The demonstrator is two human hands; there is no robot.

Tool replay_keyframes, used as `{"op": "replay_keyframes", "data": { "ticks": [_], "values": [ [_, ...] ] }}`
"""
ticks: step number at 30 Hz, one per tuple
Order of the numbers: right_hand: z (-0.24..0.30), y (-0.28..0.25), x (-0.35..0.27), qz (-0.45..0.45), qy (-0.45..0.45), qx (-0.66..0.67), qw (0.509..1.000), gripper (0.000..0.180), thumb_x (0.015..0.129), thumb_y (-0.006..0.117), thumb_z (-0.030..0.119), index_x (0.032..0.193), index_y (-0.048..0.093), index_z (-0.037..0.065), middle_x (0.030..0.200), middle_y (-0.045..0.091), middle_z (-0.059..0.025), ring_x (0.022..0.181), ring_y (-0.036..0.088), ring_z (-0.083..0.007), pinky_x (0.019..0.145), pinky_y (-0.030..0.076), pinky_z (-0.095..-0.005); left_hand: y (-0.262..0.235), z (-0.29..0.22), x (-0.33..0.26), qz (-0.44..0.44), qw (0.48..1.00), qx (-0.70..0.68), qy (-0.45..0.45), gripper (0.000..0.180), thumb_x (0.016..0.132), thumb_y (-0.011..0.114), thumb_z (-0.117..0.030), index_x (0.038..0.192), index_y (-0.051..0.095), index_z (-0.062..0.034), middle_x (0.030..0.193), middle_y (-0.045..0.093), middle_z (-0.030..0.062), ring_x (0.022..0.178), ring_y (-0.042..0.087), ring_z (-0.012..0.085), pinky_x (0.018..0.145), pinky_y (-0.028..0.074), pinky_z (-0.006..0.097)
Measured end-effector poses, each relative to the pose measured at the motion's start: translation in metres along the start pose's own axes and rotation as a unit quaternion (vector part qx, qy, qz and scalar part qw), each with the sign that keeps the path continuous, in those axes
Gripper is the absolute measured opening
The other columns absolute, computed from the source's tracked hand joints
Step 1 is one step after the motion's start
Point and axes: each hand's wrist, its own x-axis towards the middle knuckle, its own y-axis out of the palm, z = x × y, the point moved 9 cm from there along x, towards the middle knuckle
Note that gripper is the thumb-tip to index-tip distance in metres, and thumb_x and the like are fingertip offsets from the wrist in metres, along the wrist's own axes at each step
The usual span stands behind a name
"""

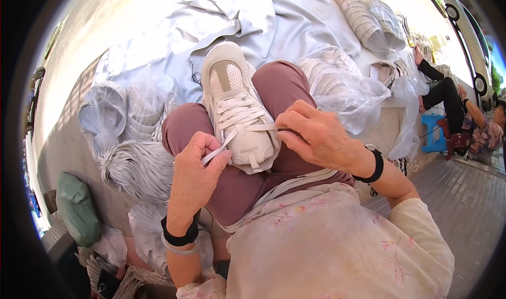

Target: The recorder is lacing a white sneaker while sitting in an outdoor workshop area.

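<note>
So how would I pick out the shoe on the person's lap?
Start at the mauve trousers in the middle. Resting there is a beige shoe, toe pointing away, its white laces held by the left hand and right hand. Unlike the plastic-bagged stacks on either side, it sits unwrapped.

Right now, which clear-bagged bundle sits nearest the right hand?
The bundle just right of the right knee. The right hand is close by; the upper-right bundles and left-side bundles lie farther off.
</note>
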Motion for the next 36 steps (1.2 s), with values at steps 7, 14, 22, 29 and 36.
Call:
{"op": "replay_keyframes", "data": {
  "ticks": [7, 14, 22, 29, 36],
  "values": [
    [0.002, 0.005, -0.004, -0.019, -0.011, 0.009, 1.000, 0.018, 0.084, 0.069, 0.009, 0.100, 0.063, 0.007, 0.090, 0.059, -0.0067, 0.072, 0.062, -0.0255, 0.062, 0.051, -0.0339, -0.045, -0.006, -0.002, -0.139, 0.989, 0.008, 0.041, 0.015, 0.084, 0.070, -0.005, 0.083, 0.055, -0.0030, 0.073, 0.056, -0.0011, 0.065, 0.048, 0.0061, 0.059, 0.040, 0.022],
    [0.021, 0.005, 0.003, -0.028, -0.032, 0.004, 0.999, 0.020, 0.082, 0.071, 0.008, 0.101, 0.064, 0.008, 0.089, 0.058, -0.0066, 0.069, 0.062, -0.0240, 0.060, 0.051, -0.0337, -0.055, -0.052, -0.008, -0.329, 0.884, 0.228, 0.242, 0.016, 0.083, 0.070, -0.005, 0.081, 0.054, -0.0028, 0.071, 0.055, 0.0069, 0.060, 0.050, 0.0182, 0.055, 0.040, 0.028],
    [0.017, 0.009, 0.004, -0.060, -0.053, 0.018, 0.997, 0.016, 0.087, 0.065, 0.015, 0.101, 0.062, 0.008, 0.088, 0.053, -0.0071, 0.069, 0.061, -0.0272, 0.060, 0.051, -0.0375, 0.001, -0.022, -0.013, -0.166, 0.971, 0.080, 0.150, 0.016, 0.085, 0.066, -0.005, 0.100, 0.062, -0.0073, 0.066, 0.058, 0.0100, 0.054, 0.056, 0.0232, 0.053, 0.044, 0.034],
    [0.019, 0.011, 0.003, -0.061, -0.040, 0.026, 0.997, 0.016, 0.086, 0.067, 0.011, 0.101, 0.064, 0.007, 0.090, 0.056, -0.0084, 0.071, 0.062, -0.0268, 0.061, 0.051, -0.0361, 0.005, -0.027, -0.007, -0.195, 0.953, 0.166, 0.164, 0.019, 0.084, 0.062, -0.003, 0.102, 0.063, -0.0085, 0.065, 0.060, 0.0118, 0.058, 0.061, 0.0290, 0.055, 0.046, 0.040],
    [0.010, 0.011, 0.002, -0.071, -0.033, 0.054, 0.995, 0.017, 0.087, 0.065, 0.015, 0.102, 0.062, 0.007, 0.092, 0.054, -0.0092, 0.074, 0.063, -0.0303, 0.063, 0.052, -0.0406, 0.008, -0.023, 0.012, -0.119, 0.973, 0.143, 0.133, 0.014, 0.080, 0.061, -0.001, 0.094, 0.061, -0.0074, 0.058, 0.051, 0.0090, 0.050, 0.053, 0.0228, 0.052, 0.042, 0.034]
  ]
}}
